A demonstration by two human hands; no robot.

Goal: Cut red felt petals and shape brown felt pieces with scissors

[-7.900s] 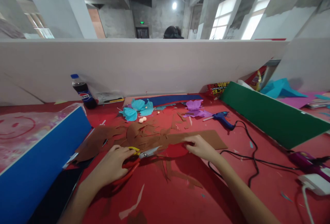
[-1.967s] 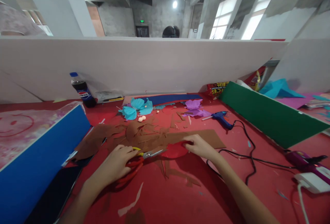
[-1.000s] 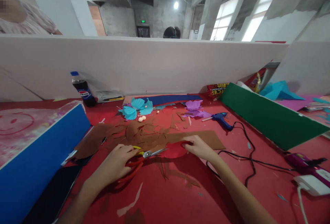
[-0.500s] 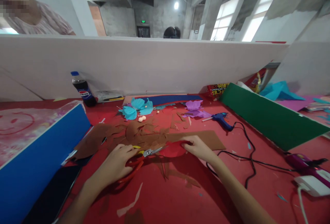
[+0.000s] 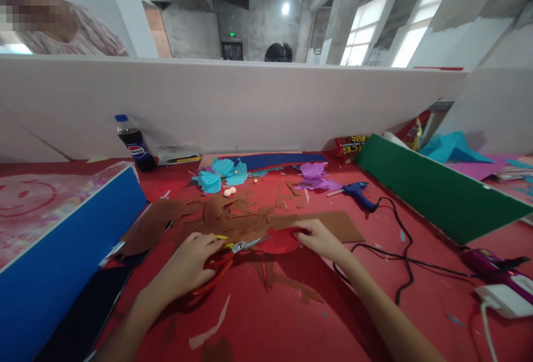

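Note:
My left hand (image 5: 194, 262) is closed round the handles of a pair of scissors (image 5: 241, 246), one handle yellow and one orange-red. Their blades point right and meet the edge of a red piece of paper (image 5: 283, 241). My right hand (image 5: 318, 238) pinches that red piece at its right end between thumb and fingers. Behind both hands lies a brown sheet (image 5: 333, 226), with a heap of brown scraps (image 5: 216, 215) to its left. More brown strips (image 5: 291, 284) lie on the red table just below the red piece.
Turquoise paper petals (image 5: 222, 170) and purple paper petals (image 5: 313, 172) lie farther back. A blue glue gun (image 5: 360, 194) trails a black cable to the right. A blue panel (image 5: 83, 245) and a green panel (image 5: 433, 190) flank the workspace. A cola bottle (image 5: 135, 145) stands back left.
The scissors have shifted very slightly to the right, their blades lying closer together at the red piece. My right hand has stayed in place.

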